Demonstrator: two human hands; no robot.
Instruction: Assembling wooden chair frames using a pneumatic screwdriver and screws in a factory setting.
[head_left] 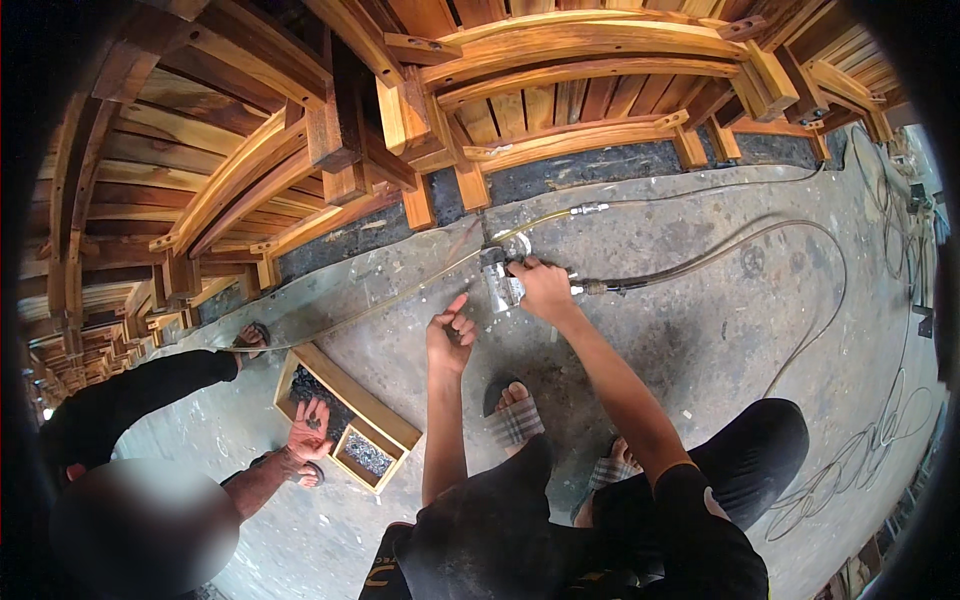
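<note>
My right hand [545, 289] is closed around the grip of a silver air-powered hand tool [497, 284] with a dark end. A hose [665, 276] joins the tool at its handle and runs off to the right. To the left of the tool and apart from it is my left hand [450, 338]. Its index finger points up and the other fingers curl into the palm; whatever they may hold is hidden. Beyond the tool stand the legs of slatted wooden furniture [590, 45], whose slats and curved rails face me.
On the floor at left, a wooden box [372, 402] holds small black pieces and a smaller compartment of silvery bits. Another person's open hand [312, 428] is over it with dark pieces. A thin yellowish hose [400, 290] crosses the concrete floor [640, 390]. Cables [860, 460] lie coiled at right.
</note>
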